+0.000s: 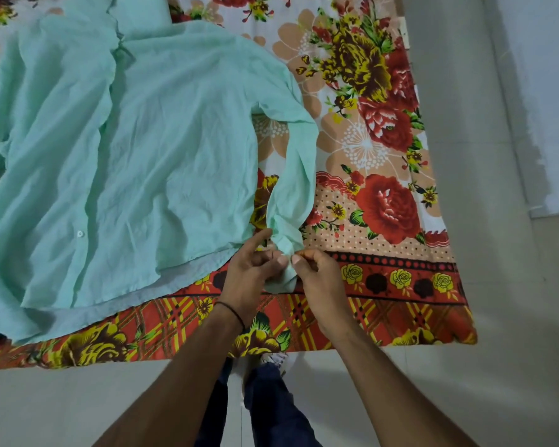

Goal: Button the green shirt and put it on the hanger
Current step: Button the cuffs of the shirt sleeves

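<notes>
Standing on a pale floor point(78, 398) at the near edge of a bed point(400, 304), a person works with both hands. The left hand point(254, 272), with a dark thread at its wrist, and the right hand point(317, 275) meet, their fingers point(299, 260) curled and pinching the cuff point(287, 280) of a sleeve point(296, 175). That small fold could slip free if either pinch loosens, and a cuff button could miss its hole; neither shows here. Farther left, the green shirt point(142, 140) lies spread and creased on the flowered bedding. One white button point(80, 233) is visible and the front seems unfastened. No hanger is in view.
</notes>
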